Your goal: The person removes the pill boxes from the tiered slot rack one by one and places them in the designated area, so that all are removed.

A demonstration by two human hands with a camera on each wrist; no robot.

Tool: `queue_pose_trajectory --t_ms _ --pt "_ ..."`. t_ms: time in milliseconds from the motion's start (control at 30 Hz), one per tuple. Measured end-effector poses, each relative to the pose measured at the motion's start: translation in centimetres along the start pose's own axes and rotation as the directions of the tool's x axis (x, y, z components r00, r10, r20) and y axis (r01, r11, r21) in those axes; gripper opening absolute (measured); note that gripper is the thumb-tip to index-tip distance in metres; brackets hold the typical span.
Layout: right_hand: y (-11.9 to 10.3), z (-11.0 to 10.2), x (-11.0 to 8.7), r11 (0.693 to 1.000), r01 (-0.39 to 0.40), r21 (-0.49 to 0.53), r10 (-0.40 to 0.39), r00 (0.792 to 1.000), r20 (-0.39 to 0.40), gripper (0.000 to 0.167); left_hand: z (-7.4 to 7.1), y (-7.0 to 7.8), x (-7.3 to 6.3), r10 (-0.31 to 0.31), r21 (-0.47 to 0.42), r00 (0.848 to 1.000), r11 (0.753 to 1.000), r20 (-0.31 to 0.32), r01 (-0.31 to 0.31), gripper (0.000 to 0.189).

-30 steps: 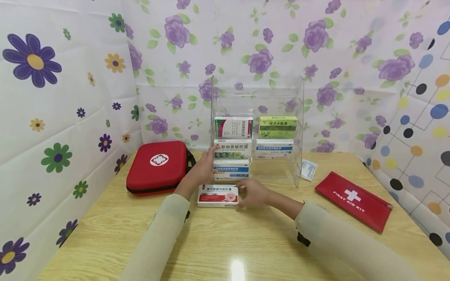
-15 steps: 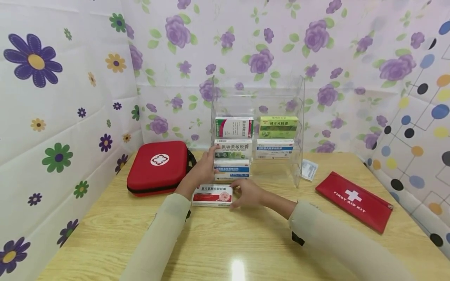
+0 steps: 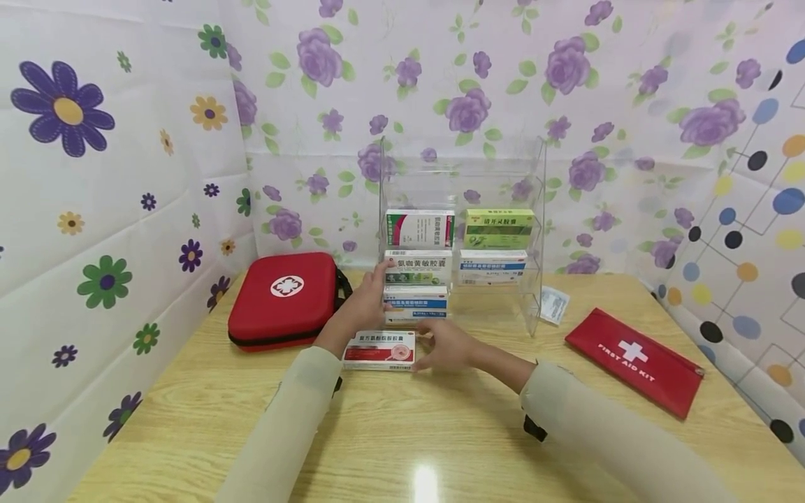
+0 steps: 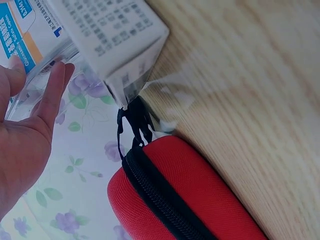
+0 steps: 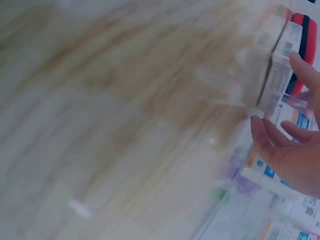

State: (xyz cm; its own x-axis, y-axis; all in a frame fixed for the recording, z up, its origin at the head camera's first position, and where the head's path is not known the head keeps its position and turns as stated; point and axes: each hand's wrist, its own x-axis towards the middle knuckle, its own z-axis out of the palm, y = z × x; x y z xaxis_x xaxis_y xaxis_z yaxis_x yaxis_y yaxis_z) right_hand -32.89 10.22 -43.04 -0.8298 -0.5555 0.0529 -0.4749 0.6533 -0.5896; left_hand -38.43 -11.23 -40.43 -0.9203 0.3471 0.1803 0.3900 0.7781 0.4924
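My left hand is at the left side of a clear plastic display rack. In the left wrist view its thumb and fingers hold the rack's edge, the thumb near a blue-and-white medicine box on the lowest tier. On the table before the rack lies a white medicine box with a red band. My right hand curls round its right end, thumb at the front corner and fingers at the back. The right wrist view shows the thumb against this box; fingertip contact behind is unclear.
Higher tiers hold several medicine boxes, among them a green one and a pink-and-white one. A red hard case stands left. Rightward lie a small packet and a red first aid pouch.
The red-banded medicine box slid left along the table with my right hand, then stayed put over the last half second. My left hand stays at the rack's side.
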Motion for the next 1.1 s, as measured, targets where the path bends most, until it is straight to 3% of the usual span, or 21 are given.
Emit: queue_pose_trajectory --t_ms 167,333,433,600,667,767,933,1100 --pt "0.7 -1.0 -0.5 0.998 -0.019 0.053 0.022 0.997 -0.068 0.059 -0.1 0.0 0.0 -0.004 -0.005 1.0 1.0 0.004 0.004 0.093" --pt "1.2 -1.6 -1.1 0.995 0.059 0.077 -0.045 0.982 -0.181 0.043 -0.1 -0.1 0.0 -0.011 0.008 1.0 1.0 0.001 0.011 0.093" --pt "1.3 -2.0 -1.3 0.995 0.082 0.049 -0.064 0.954 -0.293 0.036 0.0 -0.2 0.1 -0.013 0.006 1.0 1.0 0.005 0.013 0.093" --pt "1.3 -2.9 -1.0 0.996 0.089 -0.023 -0.09 0.881 -0.465 0.031 0.0 -0.3 0.2 -0.023 0.0 1.0 1.0 0.008 0.023 0.094" --pt "1.4 -3.1 -0.8 0.994 0.098 -0.055 -0.113 0.853 -0.51 0.032 0.0 -0.3 0.2 -0.024 -0.003 1.0 1.0 0.006 0.024 0.093" --pt "1.6 -3.2 -0.6 0.992 0.088 -0.087 -0.121 0.832 -0.541 0.039 0.0 -0.3 0.2 -0.028 0.002 1.0 1.0 0.009 0.028 0.093" --pt "1.9 -3.3 -0.4 0.994 0.048 -0.096 -0.092 0.839 -0.536 0.051 0.1 -0.2 0.1 -0.027 0.007 1.0 1.0 0.01 0.027 0.092" --pt "2.3 -3.4 -0.1 0.997 0.018 -0.081 -0.058 0.853 -0.519 0.051 0.0 0.1 0.1 -0.015 -0.012 1.0 1.0 0.009 0.015 0.093"
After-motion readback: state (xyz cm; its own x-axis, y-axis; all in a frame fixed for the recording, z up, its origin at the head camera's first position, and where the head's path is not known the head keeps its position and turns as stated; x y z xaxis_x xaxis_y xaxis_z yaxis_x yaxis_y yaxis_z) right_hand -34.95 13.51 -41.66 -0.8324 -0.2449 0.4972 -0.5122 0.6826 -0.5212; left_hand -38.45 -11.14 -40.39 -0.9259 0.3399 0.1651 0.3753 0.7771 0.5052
